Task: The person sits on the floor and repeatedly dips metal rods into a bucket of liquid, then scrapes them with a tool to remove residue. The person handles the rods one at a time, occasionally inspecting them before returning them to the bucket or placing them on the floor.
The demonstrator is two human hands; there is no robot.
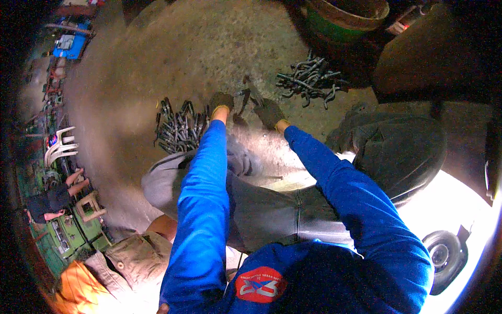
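Both my hands wear dark gloves and reach low over the floor in front of me. My left hand (pixel 222 100) is at the right edge of a pile of short dark metal rods (pixel 180 128); its fingers blend into the shadow. Just right of it, my right hand (pixel 270 112) looks closed, pointing toward the left. Something thin and dark extends from its fingertips, too dim to name. Between the hands a dark bent metal piece (pixel 244 98) shows; whether either glove touches it is unclear. Beyond my right hand lies a heap of bent, wavy dark rods (pixel 311 78).
A large round green-sided container (pixel 340 26) stands at the far right, near a dark bulky shape (pixel 429 57). My bent knees flank the work spot. A wheel (pixel 442 254) is at lower right. Left are white plastic chairs (pixel 61 146), green machinery (pixel 68 235) and another person (pixel 49 204).
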